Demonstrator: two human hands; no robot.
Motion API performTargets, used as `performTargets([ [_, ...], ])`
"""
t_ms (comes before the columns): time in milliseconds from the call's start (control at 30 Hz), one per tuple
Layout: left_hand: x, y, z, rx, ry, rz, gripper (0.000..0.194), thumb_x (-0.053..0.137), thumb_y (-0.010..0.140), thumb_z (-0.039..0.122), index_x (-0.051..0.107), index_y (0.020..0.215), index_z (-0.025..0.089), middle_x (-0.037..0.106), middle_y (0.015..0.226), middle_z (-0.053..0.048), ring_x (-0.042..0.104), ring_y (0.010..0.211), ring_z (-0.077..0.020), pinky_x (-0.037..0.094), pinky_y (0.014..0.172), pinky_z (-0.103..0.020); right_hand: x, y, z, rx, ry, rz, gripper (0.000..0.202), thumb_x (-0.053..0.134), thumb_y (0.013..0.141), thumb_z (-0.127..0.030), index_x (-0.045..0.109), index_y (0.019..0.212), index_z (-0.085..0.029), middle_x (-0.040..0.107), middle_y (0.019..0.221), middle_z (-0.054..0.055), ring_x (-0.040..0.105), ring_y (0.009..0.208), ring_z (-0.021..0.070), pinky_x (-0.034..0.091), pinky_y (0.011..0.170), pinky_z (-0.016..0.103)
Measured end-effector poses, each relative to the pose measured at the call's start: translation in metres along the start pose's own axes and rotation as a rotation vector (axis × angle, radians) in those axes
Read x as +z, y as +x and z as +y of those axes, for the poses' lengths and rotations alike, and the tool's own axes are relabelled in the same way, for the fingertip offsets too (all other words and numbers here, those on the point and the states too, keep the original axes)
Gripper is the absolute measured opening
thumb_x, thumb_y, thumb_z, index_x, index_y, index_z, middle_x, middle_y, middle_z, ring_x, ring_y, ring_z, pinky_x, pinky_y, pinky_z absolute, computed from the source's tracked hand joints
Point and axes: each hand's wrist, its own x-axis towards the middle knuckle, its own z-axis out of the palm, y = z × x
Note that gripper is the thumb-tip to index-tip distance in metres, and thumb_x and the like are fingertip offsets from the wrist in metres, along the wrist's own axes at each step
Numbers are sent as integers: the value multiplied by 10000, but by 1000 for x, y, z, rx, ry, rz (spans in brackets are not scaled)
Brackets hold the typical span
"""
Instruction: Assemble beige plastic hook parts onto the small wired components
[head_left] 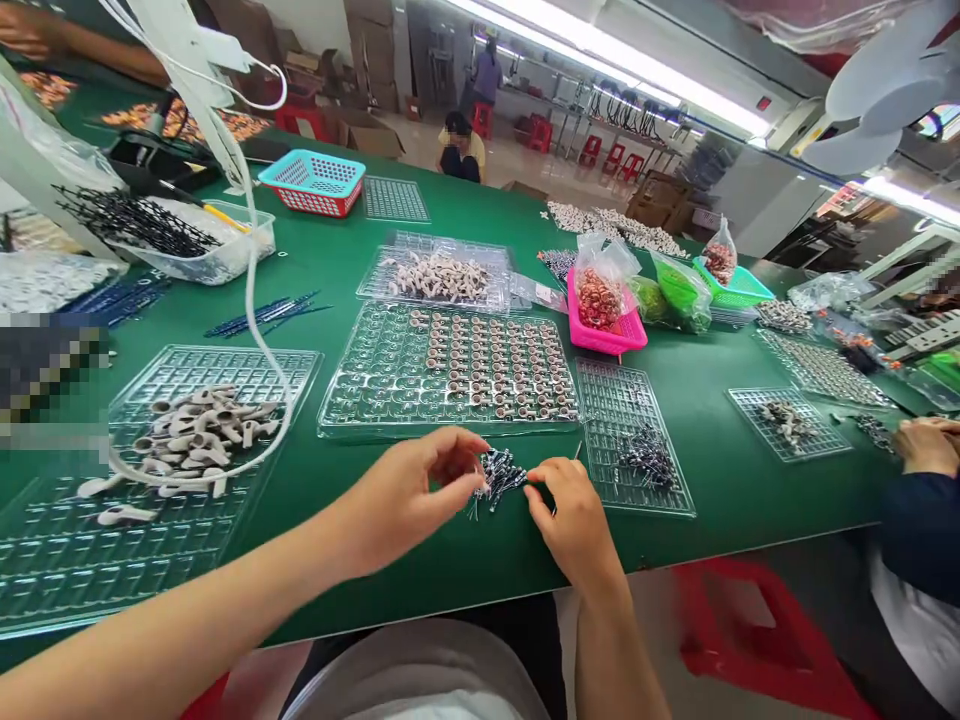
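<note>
A small heap of dark parts with thin wire leads (501, 476) lies on the green table between my hands. My left hand (420, 490) is at the heap's left side, thumb and fingers curled in a pinch; what they hold is too small to make out. On the right side, my right hand (571, 515) has thumb and forefinger drawn together at the heap's edge, with any held piece hidden. Just beyond is a clear moulded tray (375, 385), its right part filled with rows of small beige earphone-like housings (499, 365). Another clear tray (679, 490) beside my right hand carries more wired parts (649, 458).
Loose beige housings (202, 430) lie on a tray at left, under a looping white cable (259, 330). More housings (439, 277) sit behind the filled tray. A pink basket (607, 335) holds a bag of coppery parts. A co-worker's hand (926, 445) is at far right.
</note>
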Motion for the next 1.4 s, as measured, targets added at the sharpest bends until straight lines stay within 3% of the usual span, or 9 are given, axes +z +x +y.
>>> performTargets([
  [133,9,-3,-19,-147,-232,-143,346,631,792,431,664,1016,168,687,904,-45,631,806,-189,518,732,-306,-4,3,-2,-19,-23,-71,120,556,900,-112,629,897,-208,649,912,44,581,883,205,494,801,359],
  [300,10,10,-41,-236,-377,-179,319,704,732,427,657,884,151,643,774,-3,592,677,-148,489,690,-294,-9,2,-3,-40,-29,-55,134,547,899,-113,626,935,-215,650,920,43,583,880,205,495,792,353],
  [533,9,11,-45,-288,-529,-201,324,748,721,419,637,867,152,661,739,-8,606,681,-147,486,698,-294,-7,6,-2,-18,-64,-137,117,544,909,-114,613,889,-206,617,898,40,562,864,200,478,786,348],
  [667,8,11,-43,-288,-583,-187,256,741,712,343,642,846,150,678,812,-32,626,720,-154,491,703,-298,-11,4,-1,-30,-45,-140,118,561,877,-103,589,832,-208,598,859,31,548,851,195,468,772,339],
  [800,7,12,-39,-291,-581,-156,176,653,680,252,634,818,143,631,737,-17,577,666,-140,444,629,-270,-18,-3,-3,-9,12,-108,131,547,863,-99,561,797,-212,598,834,25,545,828,186,470,753,328],
  [1033,7,9,-43,-173,-394,-114,206,471,733,279,627,792,157,507,660,10,369,545,-117,268,515,-257,-22,-21,-14,24,128,-161,141,530,839,-88,548,789,-219,604,828,17,562,810,170,480,734,306],
  [1233,6,-1,-33,28,88,-151,279,531,874,426,679,956,205,570,757,-7,484,683,-173,379,618,-272,-24,-23,-26,-4,185,-141,133,531,821,-88,550,799,-218,604,832,16,576,815,170,482,751,310],
  [1400,10,-6,-31,114,195,-262,247,605,861,412,712,953,209,583,858,-40,533,807,-200,413,682,-273,-22,-20,-33,-27,215,-143,127,541,822,-91,557,825,-217,605,854,18,570,835,174,476,793,334],
])
